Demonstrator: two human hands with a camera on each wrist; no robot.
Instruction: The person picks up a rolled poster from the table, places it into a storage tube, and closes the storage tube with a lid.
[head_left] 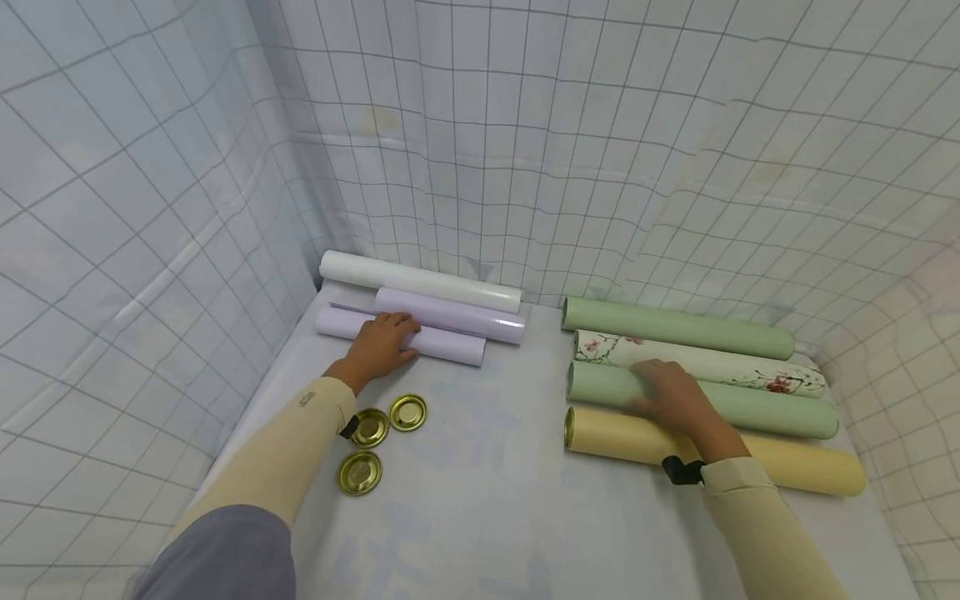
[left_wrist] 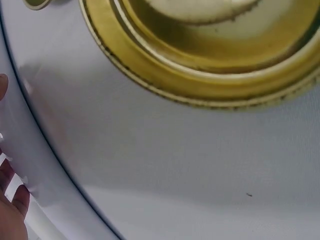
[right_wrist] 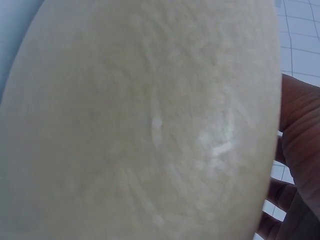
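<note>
My left hand [head_left: 378,346] rests on the front lilac roll [head_left: 450,344], fingers spread over its top. A second lilac roll [head_left: 468,318] lies just behind it. In the left wrist view only some fingertips [left_wrist: 21,200] show at the lilac roll's edge. My right hand [head_left: 675,396], slightly blurred, is over the pale green roll [head_left: 780,408], its fingers loosely bent. Its wrist is above the yellow roll [head_left: 810,464], whose pale surface [right_wrist: 140,120] fills most of the right wrist view. Whether the right fingertips touch the green roll is hard to tell.
Three round gold lids [head_left: 407,412] lie by my left wrist. A white roll [head_left: 420,280] lies along the back wall [head_left: 487,167]. Behind the pale green roll are a floral roll [head_left: 690,362] and another green roll [head_left: 675,327]. Grid-patterned sheeting encloses the white table [head_left: 480,492].
</note>
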